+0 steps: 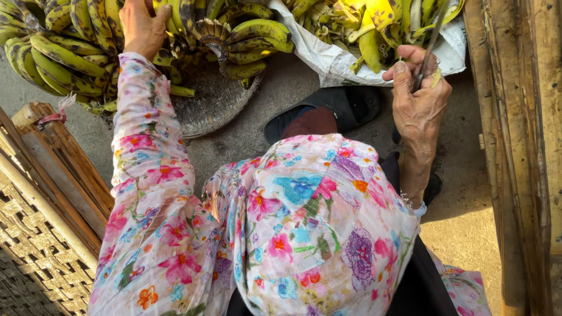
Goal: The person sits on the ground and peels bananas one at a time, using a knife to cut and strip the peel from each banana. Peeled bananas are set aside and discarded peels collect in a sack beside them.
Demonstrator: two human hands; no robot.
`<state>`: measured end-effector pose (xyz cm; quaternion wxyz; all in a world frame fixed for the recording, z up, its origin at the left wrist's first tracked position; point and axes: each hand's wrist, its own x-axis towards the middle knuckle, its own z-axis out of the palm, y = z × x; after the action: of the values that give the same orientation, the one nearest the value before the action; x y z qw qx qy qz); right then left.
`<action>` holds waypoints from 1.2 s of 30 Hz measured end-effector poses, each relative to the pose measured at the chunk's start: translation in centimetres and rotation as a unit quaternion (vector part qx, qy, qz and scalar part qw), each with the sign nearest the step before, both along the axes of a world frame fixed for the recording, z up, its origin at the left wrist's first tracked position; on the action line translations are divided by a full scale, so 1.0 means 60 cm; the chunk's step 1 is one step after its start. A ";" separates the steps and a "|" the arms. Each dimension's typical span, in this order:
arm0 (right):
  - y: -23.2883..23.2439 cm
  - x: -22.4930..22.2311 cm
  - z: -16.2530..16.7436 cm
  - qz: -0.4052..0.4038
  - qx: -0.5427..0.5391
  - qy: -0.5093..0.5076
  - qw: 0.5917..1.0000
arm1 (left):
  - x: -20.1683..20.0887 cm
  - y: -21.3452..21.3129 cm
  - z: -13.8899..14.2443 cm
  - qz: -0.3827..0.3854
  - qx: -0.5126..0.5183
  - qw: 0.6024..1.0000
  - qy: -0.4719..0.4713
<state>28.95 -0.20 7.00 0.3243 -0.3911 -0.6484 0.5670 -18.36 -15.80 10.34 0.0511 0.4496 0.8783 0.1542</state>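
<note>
Your left hand lay flat on top of the big bunch of green and yellow bananas, with the fingers spread over the fruit and not closed around any one banana. That bunch sat on a round, flat woven basket tray, and the bananas hung out past the tray's rim on the left side. Your right hand was curled tight around the handle of a thin grey metal knife, and the blade pointed up and away from you. The blade reached over the edge of a white plastic sack that held more yellow and green bananas. Between the tray and the sack there was only a narrow strip of bare grey ground. A dark sandal sat just below that strip, near your right wrist. On the right, rough wooden planks stood close to your right arm, so room was tight there. On the left, a woven bamboo panel with a wooden frame closed in your left elbow.
</note>
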 end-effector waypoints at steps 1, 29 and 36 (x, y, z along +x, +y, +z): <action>-0.002 -0.002 0.002 0.005 0.001 0.010 1.000 | 0.003 0.002 0.003 0.089 0.010 0.972 -0.218; -0.045 -0.051 0.127 0.071 0.097 0.020 0.993 | 0.384 0.125 0.041 -0.202 0.155 0.717 -0.649; -0.049 -0.042 0.130 0.032 0.114 -0.071 0.990 | 0.402 0.127 0.023 -0.260 0.139 0.794 -0.532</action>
<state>26.46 -3.14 14.81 0.3018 -0.3696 -0.7422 0.4706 5.77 -8.18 11.71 0.4852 0.5104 0.5318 0.4705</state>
